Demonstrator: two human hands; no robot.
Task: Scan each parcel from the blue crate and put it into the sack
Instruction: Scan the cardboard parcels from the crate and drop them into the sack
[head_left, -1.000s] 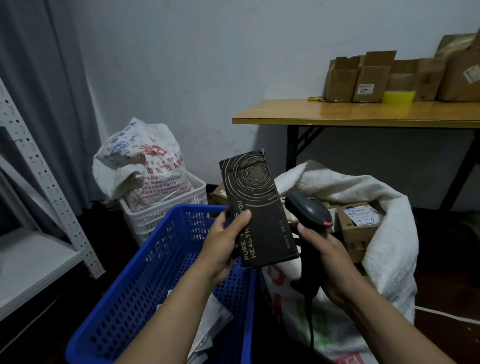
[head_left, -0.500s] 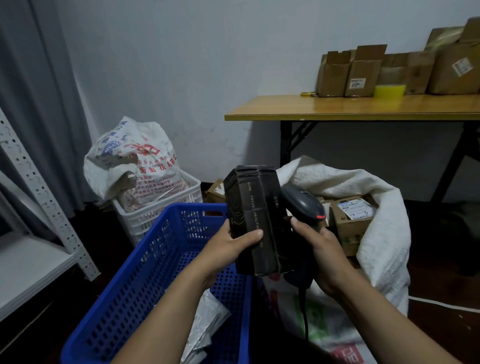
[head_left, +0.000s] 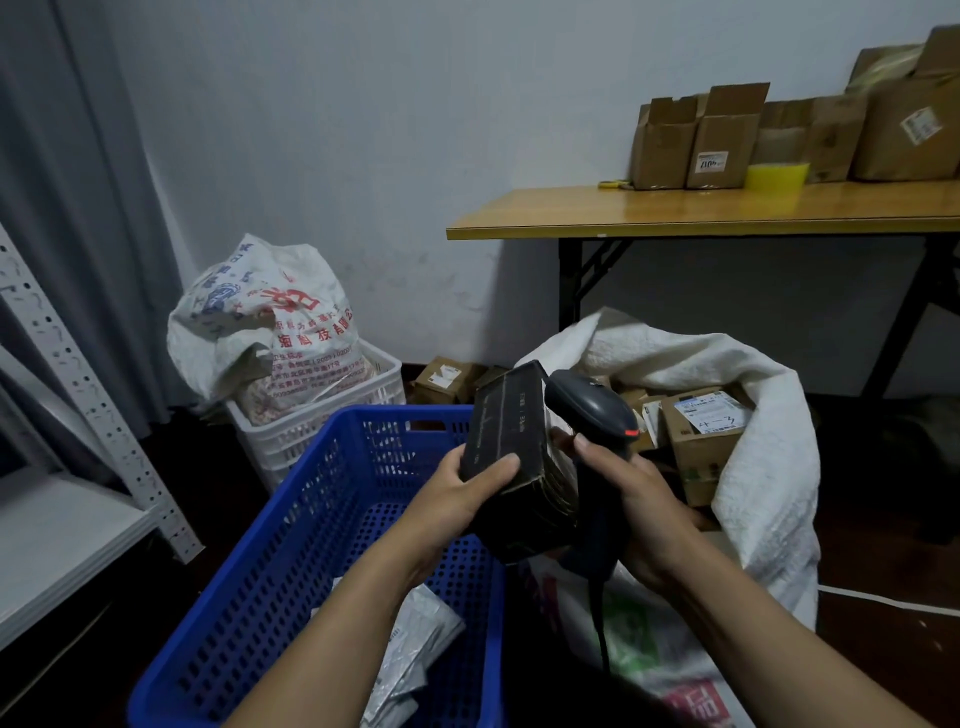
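Note:
My left hand grips a black box parcel above the right rim of the blue crate, its narrow side turned up towards me. My right hand holds a dark handheld scanner by its handle, the scanner head close against the box's right side. A grey plastic mailer lies in the crate. The white woven sack stands open to the right, with cardboard parcels inside.
A white crate with a filled printed bag stands behind the blue crate. A wooden table with cardboard boxes is at the back right. A metal shelf is on the left. Small boxes lie on the floor.
My left hand turned the black box from its printed front face to its narrow side and lowered it. The scanner in my right hand came close against the box.

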